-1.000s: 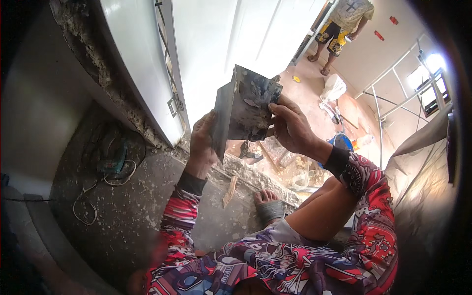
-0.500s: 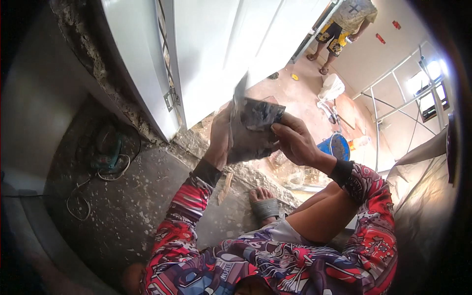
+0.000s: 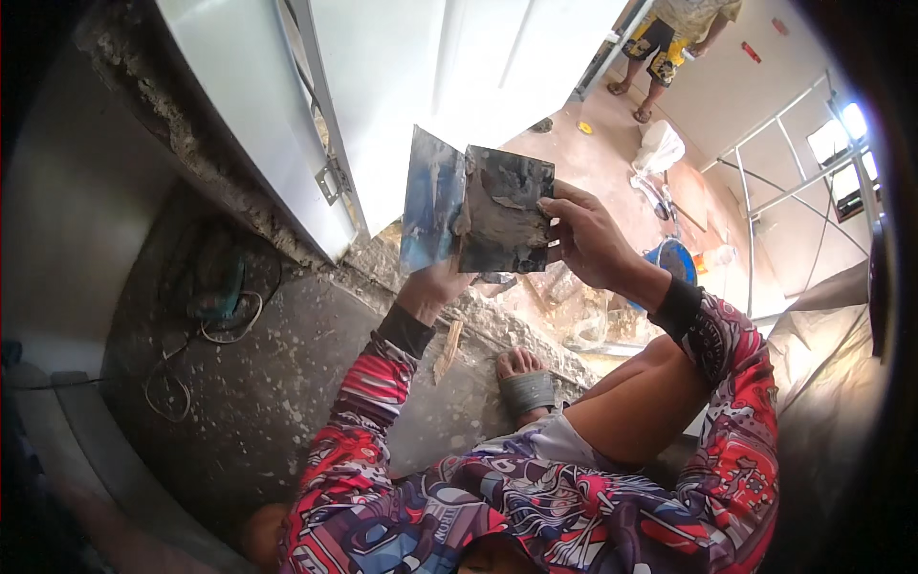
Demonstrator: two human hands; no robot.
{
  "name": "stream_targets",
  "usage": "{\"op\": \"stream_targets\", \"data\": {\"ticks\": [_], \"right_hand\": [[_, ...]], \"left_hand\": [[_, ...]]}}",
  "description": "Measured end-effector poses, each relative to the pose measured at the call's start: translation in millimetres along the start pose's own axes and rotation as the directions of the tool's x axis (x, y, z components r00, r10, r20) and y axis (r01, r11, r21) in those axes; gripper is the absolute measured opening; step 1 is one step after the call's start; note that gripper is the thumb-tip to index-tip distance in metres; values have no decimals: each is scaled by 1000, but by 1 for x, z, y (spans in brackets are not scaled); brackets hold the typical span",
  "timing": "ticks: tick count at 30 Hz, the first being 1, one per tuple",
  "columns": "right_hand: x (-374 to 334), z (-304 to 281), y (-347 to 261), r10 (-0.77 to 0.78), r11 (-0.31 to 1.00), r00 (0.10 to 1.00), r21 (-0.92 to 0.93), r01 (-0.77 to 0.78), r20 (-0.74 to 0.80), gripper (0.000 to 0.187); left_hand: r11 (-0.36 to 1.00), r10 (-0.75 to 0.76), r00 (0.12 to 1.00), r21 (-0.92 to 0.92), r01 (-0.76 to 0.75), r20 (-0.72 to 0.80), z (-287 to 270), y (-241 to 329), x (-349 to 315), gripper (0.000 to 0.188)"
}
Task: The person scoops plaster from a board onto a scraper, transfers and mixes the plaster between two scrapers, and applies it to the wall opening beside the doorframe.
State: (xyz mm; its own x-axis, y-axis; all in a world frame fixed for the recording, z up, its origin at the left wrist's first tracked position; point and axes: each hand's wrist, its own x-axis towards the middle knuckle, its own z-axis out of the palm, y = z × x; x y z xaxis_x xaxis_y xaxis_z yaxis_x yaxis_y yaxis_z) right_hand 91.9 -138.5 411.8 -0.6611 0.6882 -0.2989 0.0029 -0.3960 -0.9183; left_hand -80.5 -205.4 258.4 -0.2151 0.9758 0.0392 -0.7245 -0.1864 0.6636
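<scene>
Two flat pieces are held up in front of me, edges meeting in the middle. My right hand (image 3: pixel 591 234) pinches the outer edge of a dark square plate (image 3: pixel 507 215), thumb on its face, which is smeared with grey-brown paste. My left hand (image 3: pixel 436 289) grips from below a shiny bluish flat plate (image 3: pixel 428 206), also streaked with paste; its fingers are mostly hidden behind the plates. A thick ridge of paste (image 3: pixel 463 222) lies where the two plates meet.
A white door (image 3: pixel 382 86) with a metal hinge (image 3: pixel 332 182) stands close ahead. On the left floor lies a green corded power tool (image 3: pixel 218 297). A wood sliver (image 3: pixel 447 354) lies near my foot (image 3: pixel 524 383). Beyond are a blue bucket (image 3: pixel 675 260), metal frame (image 3: pixel 749 215) and another person (image 3: pixel 660 48).
The bluish plate was nearly edge-on and blurred; now its face shows beside the dark plate. The dark plate has turned squarer to view. My left hand sits lower behind them.
</scene>
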Motion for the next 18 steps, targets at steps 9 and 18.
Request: {"op": "stream_targets", "data": {"ticks": [9, 18], "right_hand": [[5, 0, 11, -43, 998, 997, -38, 41, -56, 32], [-6, 8, -17, -154, 987, 983, -28, 157, 96, 33]], "left_hand": [[923, -330, 941, -237, 304, -79, 18, 19, -7, 45], [966, -254, 946, -6, 258, -201, -15, -12, -5, 42]]}}
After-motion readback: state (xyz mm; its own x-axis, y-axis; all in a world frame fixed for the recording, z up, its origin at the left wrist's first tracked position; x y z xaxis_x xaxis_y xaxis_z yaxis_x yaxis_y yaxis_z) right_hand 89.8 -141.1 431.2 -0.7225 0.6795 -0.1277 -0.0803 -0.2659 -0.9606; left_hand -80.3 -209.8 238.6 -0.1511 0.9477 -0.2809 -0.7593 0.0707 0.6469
